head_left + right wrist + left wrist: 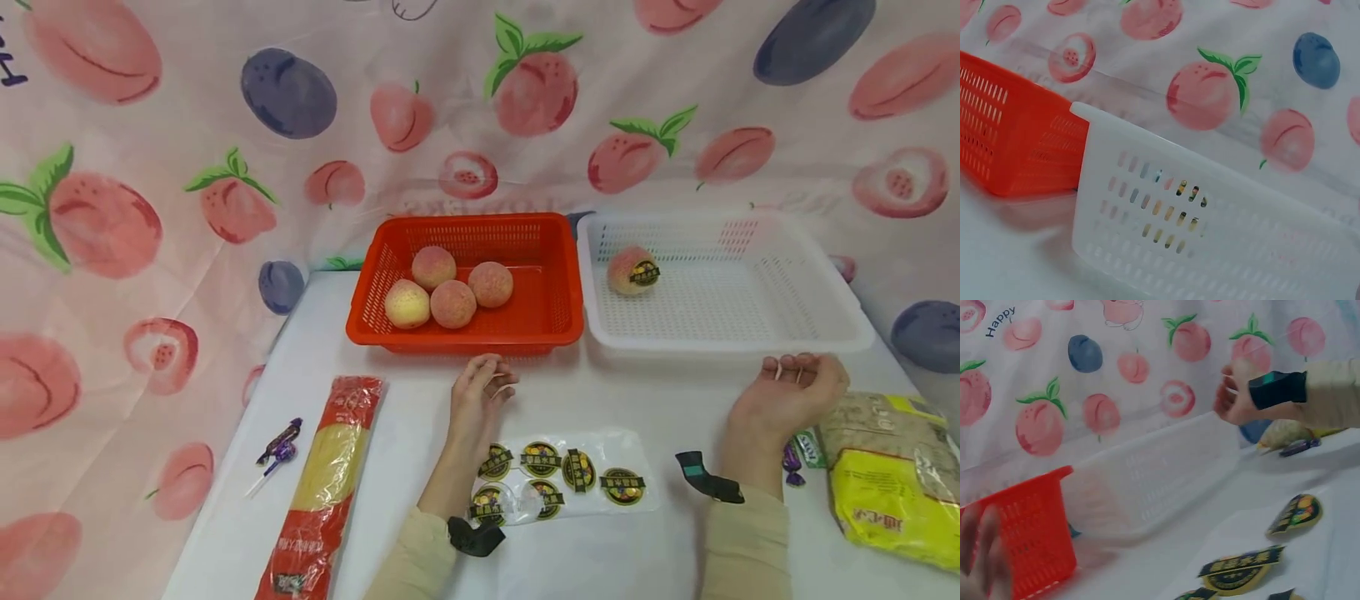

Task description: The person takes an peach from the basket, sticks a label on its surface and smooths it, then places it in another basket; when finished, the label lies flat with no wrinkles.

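In the head view my left hand [480,396] is just in front of the red basket [465,340], its fingers relaxed and nothing held. Inside that basket lie several peaches [453,304]. My right hand [787,400] hovers before the front right of the white basket [727,343], fingers loosely curled with nothing in them. One peach [624,271] bearing a black and gold sticker [644,273] sits at the left in the white basket. A clear sheet with several round black and gold stickers [578,470] lies by my left wrist.
At the left are a long red and yellow packet of noodles [330,467], a lollipop [283,452] and a wrapped candy [281,440]. To the right lies a yellow bag [892,492], with a purple candy [792,463] beside it. A fruit-printed cloth [450,100] hangs behind the baskets.
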The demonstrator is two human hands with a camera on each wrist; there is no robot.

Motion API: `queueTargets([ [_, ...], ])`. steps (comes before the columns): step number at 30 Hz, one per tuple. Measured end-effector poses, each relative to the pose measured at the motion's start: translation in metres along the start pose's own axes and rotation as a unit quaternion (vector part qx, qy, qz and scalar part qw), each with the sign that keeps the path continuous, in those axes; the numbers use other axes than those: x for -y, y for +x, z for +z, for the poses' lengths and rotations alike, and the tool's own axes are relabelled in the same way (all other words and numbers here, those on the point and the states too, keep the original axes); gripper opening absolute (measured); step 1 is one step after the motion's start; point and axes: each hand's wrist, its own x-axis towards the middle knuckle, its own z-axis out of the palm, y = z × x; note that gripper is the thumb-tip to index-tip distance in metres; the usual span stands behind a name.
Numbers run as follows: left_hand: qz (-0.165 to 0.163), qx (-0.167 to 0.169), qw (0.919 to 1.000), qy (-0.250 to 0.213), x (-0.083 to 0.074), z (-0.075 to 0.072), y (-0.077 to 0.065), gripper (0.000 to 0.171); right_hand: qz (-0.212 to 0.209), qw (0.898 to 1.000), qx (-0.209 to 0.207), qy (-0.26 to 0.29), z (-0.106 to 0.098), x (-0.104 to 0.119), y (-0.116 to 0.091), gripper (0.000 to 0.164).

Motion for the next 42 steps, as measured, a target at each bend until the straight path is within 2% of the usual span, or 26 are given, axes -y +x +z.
queueTargets([
  [2, 0.015, -0.063, 0.9964, -0.055, 0.000, -0.008, -0.001, 0.031, -0.026, 0.998, 0.049, -0.007, 0.008, -0.001, -0.006, 0.011],
  [5, 0.043, -0.136, 0.9816, -0.127, -0.004, -0.014, 0.003, 0.033, -0.044, 0.989, 0.143, -0.013, 0.021, -0.009, -0.020, 0.016],
  [7, 0.061, -0.159, 0.9703, -0.172, -0.010, -0.014, 0.007, 0.028, -0.046, 0.977, 0.209, -0.021, 0.030, -0.017, -0.031, 0.017],
  [9, 0.076, -0.169, 0.9595, -0.212, -0.016, -0.012, 0.011, 0.019, -0.028, 0.964, 0.260, -0.034, 0.038, -0.027, -0.042, 0.016],
  [11, 0.082, -0.176, 0.9497, -0.245, -0.021, -0.009, 0.013, 0.013, -0.006, 0.954, 0.293, -0.060, 0.048, -0.039, -0.054, 0.013],
  [13, 0.084, -0.183, 0.9431, -0.264, -0.024, -0.008, 0.014, 0.013, 0.009, 0.946, 0.313, -0.086, 0.059, -0.053, -0.065, 0.013],
  [15, 0.090, -0.193, 0.9393, -0.269, -0.025, -0.008, 0.015, 0.014, 0.020, 0.940, 0.322, -0.112, 0.071, -0.068, -0.075, 0.016],
  [17, 0.100, -0.200, 0.9371, -0.268, -0.025, -0.008, 0.015, 0.013, 0.029, 0.939, 0.320, -0.126, 0.084, -0.082, -0.082, 0.018],
  [21, 0.116, -0.203, 0.9349, -0.268, -0.024, -0.010, 0.017, 0.017, 0.031, 0.927, 0.315, -0.201, 0.108, -0.108, -0.093, 0.021],
  [27, 0.115, -0.200, 0.9317, -0.281, -0.023, -0.013, 0.018, 0.026, 0.078, 0.893, 0.339, -0.285, 0.133, -0.154, -0.102, 0.029],
  [31, 0.109, -0.205, 0.9297, -0.286, -0.023, -0.013, 0.019, 0.026, 0.106, 0.871, 0.324, -0.355, 0.140, -0.187, -0.107, 0.031],
  [36, 0.108, -0.201, 0.9318, -0.282, -0.023, -0.012, 0.019, 0.028, 0.147, 0.825, 0.304, -0.453, 0.141, -0.220, -0.110, 0.038],
  [38, 0.107, -0.199, 0.9341, -0.277, -0.023, -0.012, 0.019, 0.032, 0.168, 0.800, 0.302, -0.490, 0.141, -0.230, -0.109, 0.041],
  [42, 0.105, -0.196, 0.9372, -0.268, -0.024, -0.012, 0.018, 0.035, 0.211, 0.758, 0.296, -0.542, 0.140, -0.244, -0.109, 0.047],
])
